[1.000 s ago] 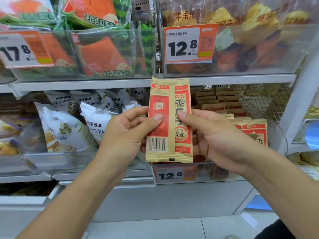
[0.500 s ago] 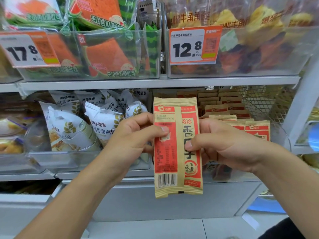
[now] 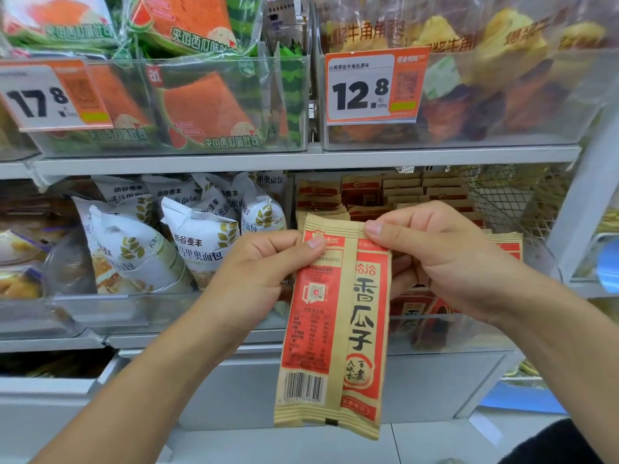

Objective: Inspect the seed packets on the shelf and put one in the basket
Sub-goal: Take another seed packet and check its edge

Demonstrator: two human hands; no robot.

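Note:
I hold two tan-and-red seed packets side by side in front of the shelf. The left packet (image 3: 310, 329) shows its back with a barcode, and my left hand (image 3: 264, 272) pinches its top corner. The right packet (image 3: 366, 333) shows its front with large black characters, and my right hand (image 3: 442, 259) pinches its top edge. Both hang straight down, overlapping slightly. Behind my hands, several more seed packets (image 3: 395, 195) stand in a clear shelf bin. No basket is in view.
White bread bags (image 3: 187, 242) fill the bin to the left. The upper shelf (image 3: 301, 160) holds watermelon-print toast packs (image 3: 207, 105) and croissant bags (image 3: 502, 78) behind price tags. A white shelf post (image 3: 589, 195) stands at the right. Pale floor tiles lie below.
Both packets have sunk lower in front of the shelf. My fingers have shifted from the packets' middles up to their top edges, so they now hang down.

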